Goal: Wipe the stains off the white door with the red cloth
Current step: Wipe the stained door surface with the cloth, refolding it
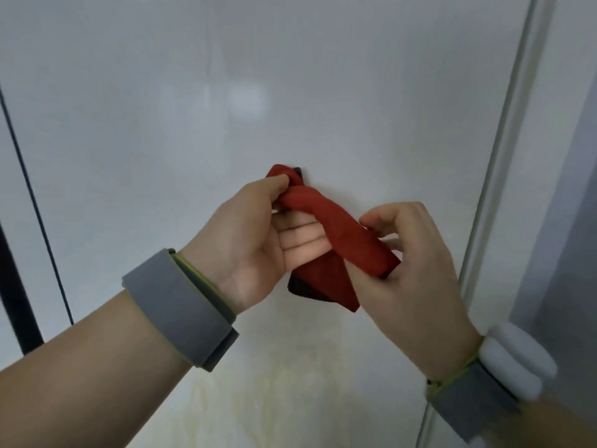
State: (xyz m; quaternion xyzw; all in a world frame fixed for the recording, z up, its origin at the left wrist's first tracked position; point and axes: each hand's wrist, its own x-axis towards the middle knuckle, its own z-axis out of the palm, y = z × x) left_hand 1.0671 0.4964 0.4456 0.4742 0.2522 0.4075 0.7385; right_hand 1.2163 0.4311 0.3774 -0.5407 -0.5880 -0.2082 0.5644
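The white door (290, 92) fills the view straight ahead. A red cloth (342, 240), rolled into a loose twist, stretches between both hands in front of it. My left hand (258, 240) pinches the cloth's upper end between thumb and fingers, palm turned up. My right hand (410, 253) grips the lower end from the right. Yellowish stains (290, 389) spread over the lower part of the door, below the hands. The cloth's folded corner hangs down under my fingers.
A white door frame (504, 156) runs down the right side, with a grey wall (568, 189) beyond it. A thin dark line and a black bar (16, 286) stand at the left edge. Both wrists wear grey bands.
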